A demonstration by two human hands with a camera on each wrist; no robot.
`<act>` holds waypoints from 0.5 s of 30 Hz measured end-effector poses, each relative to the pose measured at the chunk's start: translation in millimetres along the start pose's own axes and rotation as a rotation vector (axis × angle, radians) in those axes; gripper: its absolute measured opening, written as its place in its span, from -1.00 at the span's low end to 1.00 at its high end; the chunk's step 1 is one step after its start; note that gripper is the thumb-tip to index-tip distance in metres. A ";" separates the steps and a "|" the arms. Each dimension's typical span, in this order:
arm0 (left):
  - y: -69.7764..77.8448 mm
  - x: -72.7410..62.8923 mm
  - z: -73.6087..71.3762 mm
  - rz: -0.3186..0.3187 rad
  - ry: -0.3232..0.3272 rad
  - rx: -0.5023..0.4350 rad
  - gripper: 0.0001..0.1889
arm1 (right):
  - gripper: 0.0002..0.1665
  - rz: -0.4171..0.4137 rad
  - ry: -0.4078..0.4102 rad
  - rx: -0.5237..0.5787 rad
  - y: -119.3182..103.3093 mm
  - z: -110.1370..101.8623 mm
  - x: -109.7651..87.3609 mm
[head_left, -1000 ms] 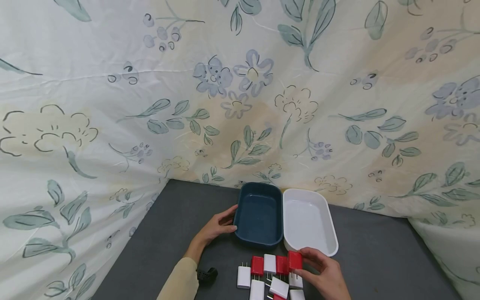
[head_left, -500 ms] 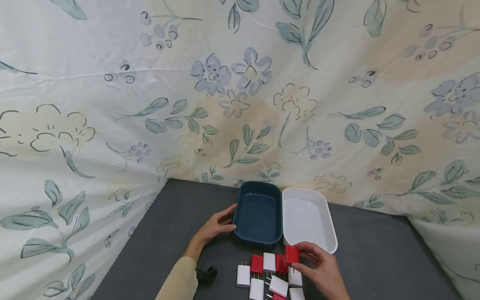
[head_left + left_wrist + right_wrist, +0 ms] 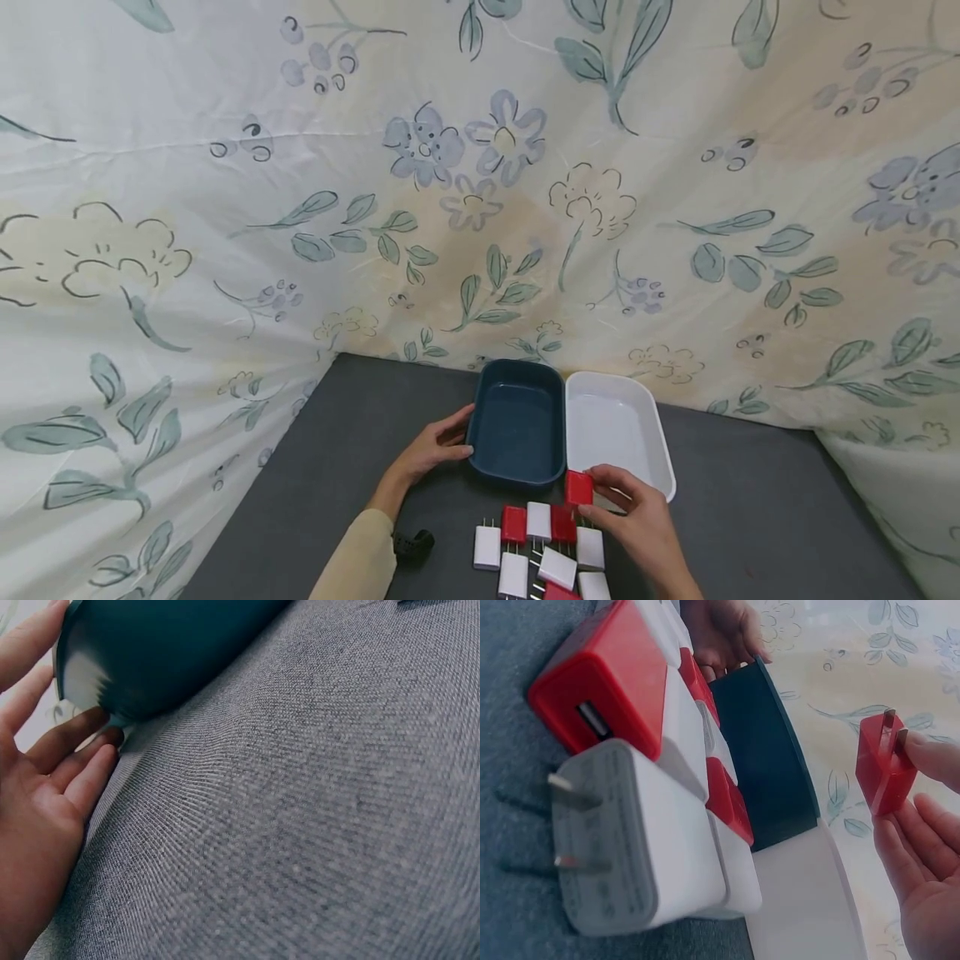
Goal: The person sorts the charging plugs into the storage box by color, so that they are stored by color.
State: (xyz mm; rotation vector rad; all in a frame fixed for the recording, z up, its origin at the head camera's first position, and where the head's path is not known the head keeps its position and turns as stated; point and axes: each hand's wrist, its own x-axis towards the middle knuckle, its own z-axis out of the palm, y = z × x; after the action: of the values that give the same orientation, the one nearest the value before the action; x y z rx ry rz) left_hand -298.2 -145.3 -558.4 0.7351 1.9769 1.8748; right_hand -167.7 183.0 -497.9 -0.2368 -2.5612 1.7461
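My right hand (image 3: 636, 518) pinches a red USB wall charger (image 3: 578, 487) between thumb and fingers, raised just in front of the dishes. Its two metal prongs show in the right wrist view, where the charger (image 3: 885, 765) is clear of the others. My left hand (image 3: 429, 452) rests against the left side of a dark blue dish (image 3: 516, 429), fingers fairly straight along its wall in the left wrist view. Right beside the blue dish stands a white dish (image 3: 617, 421). Below them lie several chargers, among them a white charger (image 3: 487, 547) and a red charger (image 3: 513, 525).
A black strap-like object (image 3: 414, 546) lies by the left forearm. Grey cloth (image 3: 750, 492) covers the table. A floral curtain (image 3: 480, 208) hangs behind the dishes and along the sides.
The red charger in my right hand has moved forward and slightly left, from over the chargers toward the white dish's front edge. My left hand stays at the blue dish.
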 end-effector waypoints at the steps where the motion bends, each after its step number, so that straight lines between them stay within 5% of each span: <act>1: 4.0 -1.0 1.0 -0.001 -0.005 -0.001 -0.22 | -0.32 -0.007 0.004 0.003 -0.4 1.1 0.7; 4: 15.7 -4.2 3.4 -0.004 -0.023 -0.015 -0.21 | -0.32 -0.030 0.009 0.026 -1.1 4.2 3.1; 15: 16.1 -3.9 2.8 -0.016 -0.018 -0.006 -0.20 | -0.28 -0.061 0.001 0.020 -3.0 14.6 9.6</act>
State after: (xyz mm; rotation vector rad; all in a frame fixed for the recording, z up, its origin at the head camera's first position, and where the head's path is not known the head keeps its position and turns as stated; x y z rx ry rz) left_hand -291.1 -145.1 -543.2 0.7296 1.9601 1.8576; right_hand -179.2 169.8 -501.0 -0.1574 -2.5210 1.7492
